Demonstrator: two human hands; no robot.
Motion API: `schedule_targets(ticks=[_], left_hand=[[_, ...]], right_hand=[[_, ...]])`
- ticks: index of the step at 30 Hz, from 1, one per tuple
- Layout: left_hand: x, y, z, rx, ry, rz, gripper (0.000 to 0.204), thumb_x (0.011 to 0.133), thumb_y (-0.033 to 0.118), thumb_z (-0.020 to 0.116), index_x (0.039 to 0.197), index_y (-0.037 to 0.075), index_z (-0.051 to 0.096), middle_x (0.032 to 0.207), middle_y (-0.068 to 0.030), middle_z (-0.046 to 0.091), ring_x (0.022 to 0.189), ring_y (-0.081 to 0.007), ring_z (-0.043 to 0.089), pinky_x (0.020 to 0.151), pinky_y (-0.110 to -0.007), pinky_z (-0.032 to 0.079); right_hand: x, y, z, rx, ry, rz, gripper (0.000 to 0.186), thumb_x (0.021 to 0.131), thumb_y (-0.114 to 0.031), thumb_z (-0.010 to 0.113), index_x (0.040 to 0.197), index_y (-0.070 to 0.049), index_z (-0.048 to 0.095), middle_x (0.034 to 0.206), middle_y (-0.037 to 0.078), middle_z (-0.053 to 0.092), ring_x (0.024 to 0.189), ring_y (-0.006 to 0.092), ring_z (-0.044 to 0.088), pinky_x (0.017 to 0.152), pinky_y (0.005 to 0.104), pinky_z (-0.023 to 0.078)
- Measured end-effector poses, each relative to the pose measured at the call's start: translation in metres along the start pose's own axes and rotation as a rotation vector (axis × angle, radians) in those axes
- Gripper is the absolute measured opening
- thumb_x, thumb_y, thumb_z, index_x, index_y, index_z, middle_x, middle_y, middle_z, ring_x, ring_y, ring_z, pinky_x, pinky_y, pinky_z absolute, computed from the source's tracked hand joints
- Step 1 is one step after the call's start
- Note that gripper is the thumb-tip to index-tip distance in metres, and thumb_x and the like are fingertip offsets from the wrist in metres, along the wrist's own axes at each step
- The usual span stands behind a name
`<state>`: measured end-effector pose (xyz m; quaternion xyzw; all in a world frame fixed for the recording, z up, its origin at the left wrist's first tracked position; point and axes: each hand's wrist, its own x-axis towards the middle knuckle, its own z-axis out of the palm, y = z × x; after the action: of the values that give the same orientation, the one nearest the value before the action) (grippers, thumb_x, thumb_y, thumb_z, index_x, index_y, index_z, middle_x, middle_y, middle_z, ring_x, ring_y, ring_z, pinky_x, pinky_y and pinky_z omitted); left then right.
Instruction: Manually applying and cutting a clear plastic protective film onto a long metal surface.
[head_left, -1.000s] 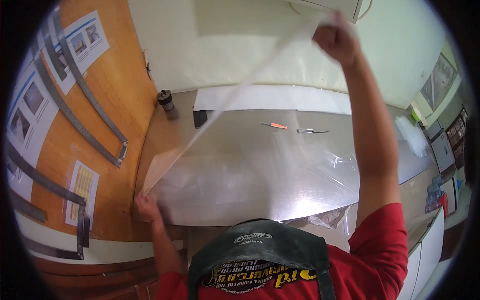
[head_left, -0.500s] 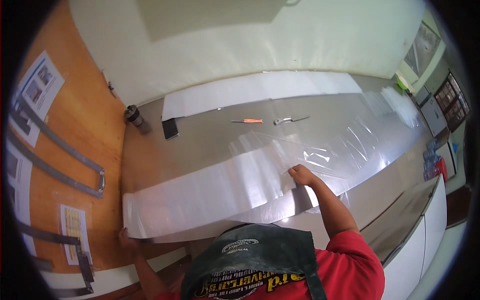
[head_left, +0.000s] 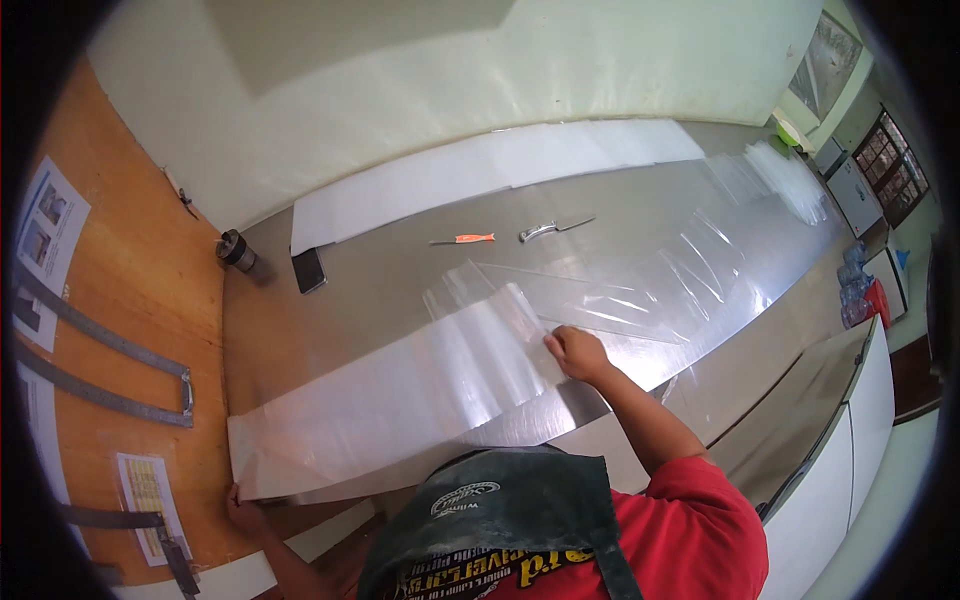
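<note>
Head view | clear plastic sheet (head_left: pixel 380 400) near-left on bench (head_left: pixel 375 295), long axis running far-right | right hand (head_left: pixel 577 353) pinches its right end — sheet leftward of those fingers | left hand (head_left: pixel 240 508) at near-left corner — I can't make out its grip

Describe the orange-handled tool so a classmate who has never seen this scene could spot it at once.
On the metal table, look between the long white strip by the wall and the clear plastic sheet. There, left of the silvery knife, lies the orange-handled tool. Its bright handle and left-pointing thin end set it apart from the knife, whose blade points right.
</note>
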<state>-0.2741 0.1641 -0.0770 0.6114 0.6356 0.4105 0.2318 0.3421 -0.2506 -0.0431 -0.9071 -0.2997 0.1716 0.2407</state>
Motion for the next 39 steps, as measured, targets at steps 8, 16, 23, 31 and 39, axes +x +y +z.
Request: schedule_targets(ticks=[8,16,23,31,39], left_hand=[[0.021,-0.029,0.0,0.066,0.058,0.085,0.023,0.088,0.007,0.058,0.107,-0.003,0.065,0.104,-0.0121,0.065,0.09,-0.0211,0.062,0.08,-0.031,0.051],[0.039,-0.048,-0.01,-0.121,0.075,0.177,0.026,0.09,0.01,0.055,0.109,-0.006,0.063,0.106,-0.0146,0.065,0.091,-0.0213,0.061,0.083,-0.032,0.05],[0.035,-0.041,-0.01,0.056,0.08,0.152,0.026,0.09,0.011,0.054,0.108,-0.006,0.064,0.103,-0.0129,0.066,0.092,-0.0202,0.061,0.085,-0.032,0.049],[0.055,-0.054,-0.01,0.021,0.075,0.178,0.025,0.091,0.008,0.052,0.109,-0.005,0.064,0.105,-0.0134,0.067,0.094,-0.0211,0.061,0.088,-0.032,0.048],[0.051,-0.049,-0.014,-0.015,0.088,0.083,0.025,0.092,0.006,0.051,0.111,-0.005,0.063,0.107,-0.0129,0.065,0.094,-0.0215,0.061,0.087,-0.032,0.049]], right_hand=[[0.053,0.145,-0.077,-0.457,0.129,0.171,0.047,0.091,-0.038,0.046,0.134,-0.018,0.049,0.139,0.014,0.047,0.127,0.0339,0.045,0.101,0.0563,0.035],[0.109,0.17,-0.132,-0.646,0.323,0.421,0.029,0.086,-0.029,0.055,0.091,-0.004,0.07,0.1,0.02,0.068,0.095,0.0337,0.065,0.082,0.0463,0.05],[0.087,0.117,-0.043,-0.476,0.157,-0.201,0.047,0.094,-0.036,0.042,0.138,-0.019,0.045,0.145,0.008,0.041,0.136,0.0294,0.034,0.106,0.0561,0.028],[0.139,0.202,-0.152,-0.578,0.658,0.32,0.047,0.094,-0.041,0.046,0.12,-0.003,0.057,0.117,0.018,0.06,0.108,0.0319,0.057,0.092,0.049,0.04],[0.083,0.13,-0.07,-0.45,0.205,-0.104,0.041,0.089,-0.03,0.052,0.129,-0.023,0.055,0.134,0.008,0.052,0.129,0.032,0.043,0.101,0.0606,0.032]])
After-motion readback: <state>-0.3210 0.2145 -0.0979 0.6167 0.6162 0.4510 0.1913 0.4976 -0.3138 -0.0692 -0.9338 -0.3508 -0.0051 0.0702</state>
